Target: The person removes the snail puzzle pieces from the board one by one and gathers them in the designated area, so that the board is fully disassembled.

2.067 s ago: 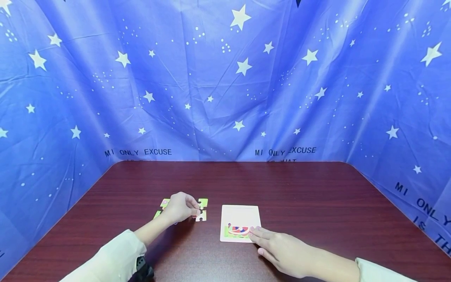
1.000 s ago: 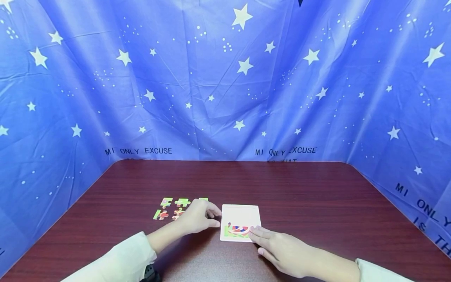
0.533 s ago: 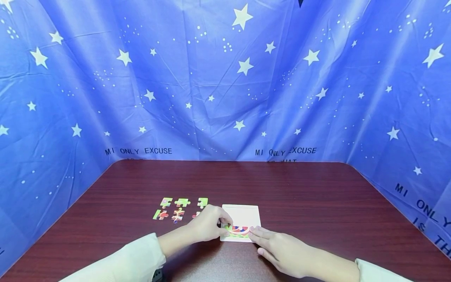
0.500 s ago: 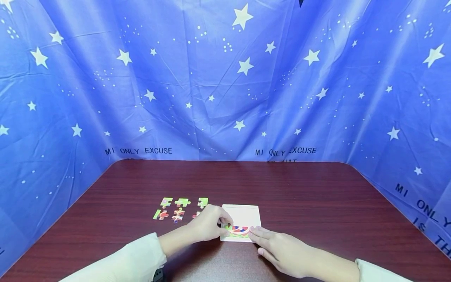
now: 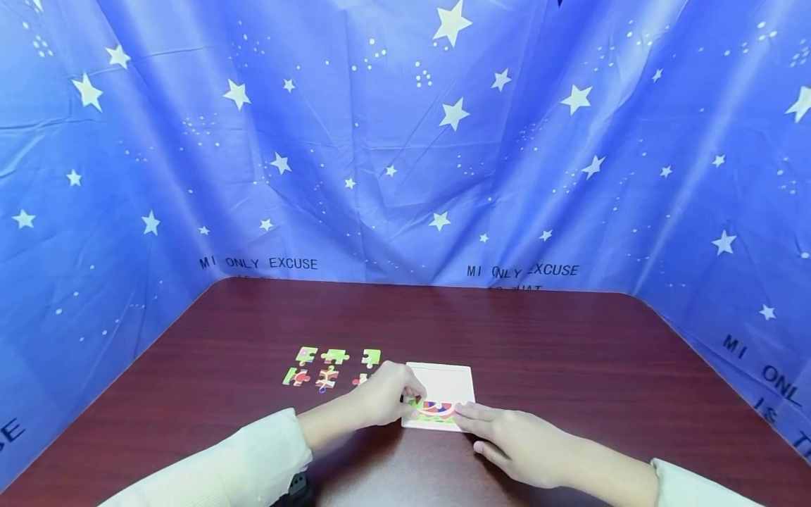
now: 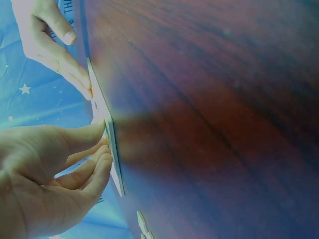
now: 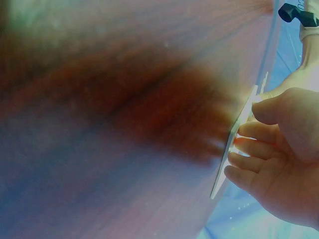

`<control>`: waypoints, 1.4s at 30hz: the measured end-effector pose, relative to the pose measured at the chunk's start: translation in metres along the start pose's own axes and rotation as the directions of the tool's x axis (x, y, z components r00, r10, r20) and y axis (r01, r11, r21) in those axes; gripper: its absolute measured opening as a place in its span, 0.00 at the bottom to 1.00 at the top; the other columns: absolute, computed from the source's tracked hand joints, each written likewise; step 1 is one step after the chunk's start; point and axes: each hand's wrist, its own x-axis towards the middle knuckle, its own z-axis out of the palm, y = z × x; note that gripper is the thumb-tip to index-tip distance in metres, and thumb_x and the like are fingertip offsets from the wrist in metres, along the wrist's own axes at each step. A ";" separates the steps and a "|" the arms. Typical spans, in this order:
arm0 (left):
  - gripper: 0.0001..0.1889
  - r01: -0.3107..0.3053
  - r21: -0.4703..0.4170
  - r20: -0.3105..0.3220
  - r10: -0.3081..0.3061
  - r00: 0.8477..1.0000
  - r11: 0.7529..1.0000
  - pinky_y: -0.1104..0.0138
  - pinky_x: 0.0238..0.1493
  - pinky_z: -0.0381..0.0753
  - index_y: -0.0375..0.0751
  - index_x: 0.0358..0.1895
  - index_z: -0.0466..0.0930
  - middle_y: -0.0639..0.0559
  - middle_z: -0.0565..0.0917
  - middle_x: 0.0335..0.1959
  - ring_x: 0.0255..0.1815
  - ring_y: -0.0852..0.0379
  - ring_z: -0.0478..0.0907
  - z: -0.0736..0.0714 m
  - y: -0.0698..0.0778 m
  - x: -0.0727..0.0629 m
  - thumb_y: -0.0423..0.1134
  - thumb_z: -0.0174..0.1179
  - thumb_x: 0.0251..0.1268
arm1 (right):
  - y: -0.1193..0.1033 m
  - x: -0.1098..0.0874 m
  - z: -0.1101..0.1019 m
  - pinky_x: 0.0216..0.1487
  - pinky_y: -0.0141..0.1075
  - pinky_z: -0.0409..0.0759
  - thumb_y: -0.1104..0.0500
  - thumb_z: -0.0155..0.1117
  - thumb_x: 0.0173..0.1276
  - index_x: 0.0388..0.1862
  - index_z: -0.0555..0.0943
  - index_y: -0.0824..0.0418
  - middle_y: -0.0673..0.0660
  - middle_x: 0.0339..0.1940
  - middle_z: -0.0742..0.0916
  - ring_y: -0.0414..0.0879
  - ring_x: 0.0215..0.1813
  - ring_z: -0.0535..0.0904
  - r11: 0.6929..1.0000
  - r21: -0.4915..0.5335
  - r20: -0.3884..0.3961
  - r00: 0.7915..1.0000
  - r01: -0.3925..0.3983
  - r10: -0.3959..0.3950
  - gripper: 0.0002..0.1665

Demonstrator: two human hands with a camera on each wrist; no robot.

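A square white puzzle tray (image 5: pixel 446 384) lies on the table, with a strip of colourful joined pieces (image 5: pixel 438 410) along its near side. My left hand (image 5: pixel 388 396) reaches over the tray's left edge, thumb and fingertips pinched at a green puzzle piece (image 5: pixel 416 404) at the strip's left end; the fingers hide most of this piece. In the left wrist view the thumb (image 6: pixel 87 137) lies right at the tray's rim. My right hand (image 5: pixel 519 443) rests straight fingers on the tray's near right corner, also seen in the right wrist view with its fingertips along the edge.
Several loose puzzle pieces lie left of the tray in two rows, among them a green piece (image 5: pixel 334 356) and a red one (image 5: pixel 327 379). My left hand partly covers one piece (image 5: pixel 360 379). A blue star-patterned curtain (image 5: pixel 405 141) surrounds the dark wooden table (image 5: pixel 538 331).
My left hand has moved right from the loose pieces to the tray's left side and its fingertips have come down there. My right hand stays on the tray. The head view has shifted slightly.
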 end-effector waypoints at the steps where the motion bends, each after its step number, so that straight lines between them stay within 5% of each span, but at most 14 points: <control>1: 0.06 -0.005 0.012 0.003 0.005 1.000 1.000 0.77 0.35 0.78 0.41 0.31 0.86 0.52 0.88 0.29 0.32 0.61 0.82 0.000 0.000 0.001 0.30 0.71 0.49 | 0.001 0.000 0.000 0.57 0.42 0.80 0.54 0.52 0.74 0.65 0.74 0.57 0.53 0.67 0.79 0.47 0.66 0.76 1.000 -0.004 -0.004 1.000 0.003 -0.003 0.23; 10: 0.07 -0.003 0.022 0.014 0.003 1.000 1.000 0.77 0.34 0.78 0.40 0.34 0.88 0.51 0.88 0.32 0.33 0.60 0.82 0.001 0.002 0.002 0.31 0.72 0.48 | -0.002 0.008 -0.001 0.57 0.41 0.80 0.52 0.50 0.75 0.65 0.74 0.56 0.52 0.66 0.79 0.46 0.66 0.76 0.999 0.012 -0.055 0.998 0.039 -0.038 0.23; 29: 0.09 -0.033 -0.002 0.006 0.033 0.999 0.999 0.81 0.33 0.76 0.38 0.31 0.88 0.52 0.88 0.27 0.29 0.63 0.82 0.002 -0.002 0.011 0.31 0.75 0.43 | 0.006 0.021 0.006 0.60 0.43 0.79 0.55 0.46 0.77 0.69 0.69 0.58 0.54 0.69 0.76 0.49 0.68 0.74 0.993 0.020 -0.016 0.993 0.121 -0.120 0.24; 34: 0.10 0.038 -0.126 0.032 -0.034 0.999 0.991 0.80 0.31 0.76 0.35 0.28 0.86 0.48 0.87 0.25 0.27 0.61 0.81 -0.001 -0.005 0.016 0.29 0.76 0.40 | 0.005 0.023 0.005 0.60 0.42 0.79 0.56 0.48 0.76 0.69 0.69 0.59 0.55 0.69 0.76 0.49 0.69 0.74 0.993 0.000 0.007 0.993 0.118 -0.118 0.24; 42: 0.11 0.203 -0.298 0.106 -0.179 0.978 0.933 0.79 0.28 0.74 0.34 0.26 0.85 0.45 0.86 0.25 0.25 0.66 0.74 -0.005 -0.010 0.020 0.24 0.76 0.35 | 0.004 0.026 0.005 0.60 0.42 0.79 0.57 0.49 0.75 0.69 0.69 0.60 0.54 0.71 0.74 0.50 0.68 0.74 0.991 -0.004 0.009 0.991 0.134 -0.134 0.25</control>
